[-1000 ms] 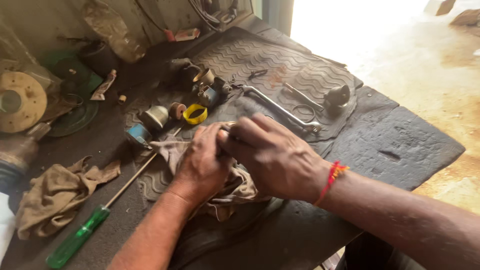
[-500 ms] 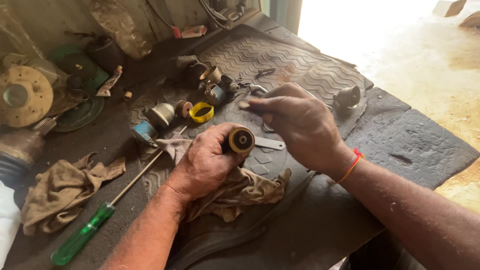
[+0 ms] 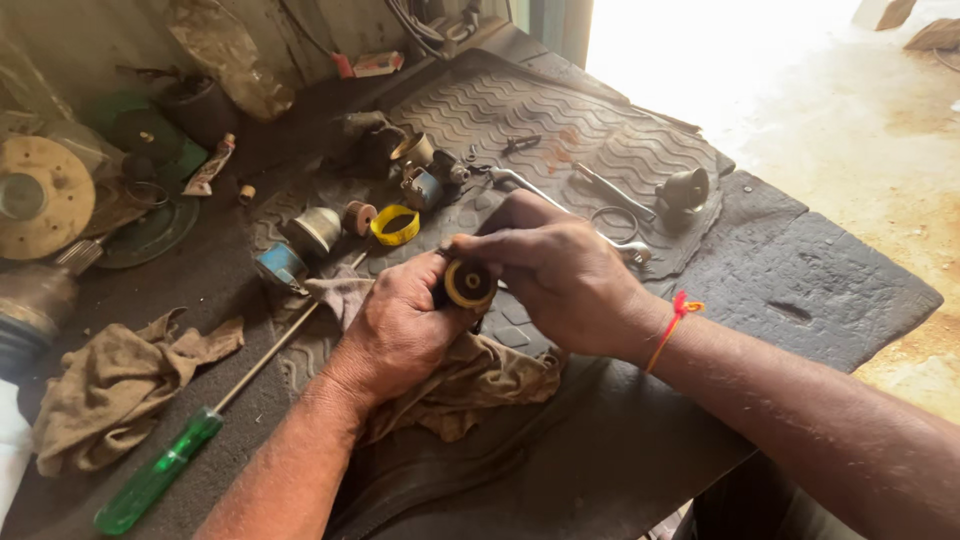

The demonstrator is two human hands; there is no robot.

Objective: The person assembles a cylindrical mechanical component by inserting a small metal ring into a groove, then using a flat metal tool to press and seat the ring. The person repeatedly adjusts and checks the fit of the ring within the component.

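Observation:
My left hand (image 3: 400,325) grips a small dark cylindrical part with a yellow round end face (image 3: 468,283), held over a dirty brown rag (image 3: 480,375). My right hand (image 3: 560,275), with a red thread around the wrist, has its fingertips on the top and right side of that yellow-faced part. Both hands meet over a black ribbed rubber mat (image 3: 560,110).
A green-handled screwdriver (image 3: 160,470) lies at the lower left beside another rag (image 3: 115,385). A yellow ring (image 3: 394,225), small metal cups and bushings (image 3: 318,228), a bent wrench (image 3: 530,185), a wire ring (image 3: 612,222) and a black knob (image 3: 686,188) lie beyond the hands. A rusty disc (image 3: 40,195) sits far left.
My right hand reached out toward the parts on the mat, then came back onto the yellow-faced part. My left hand turned the part's end face up toward me.

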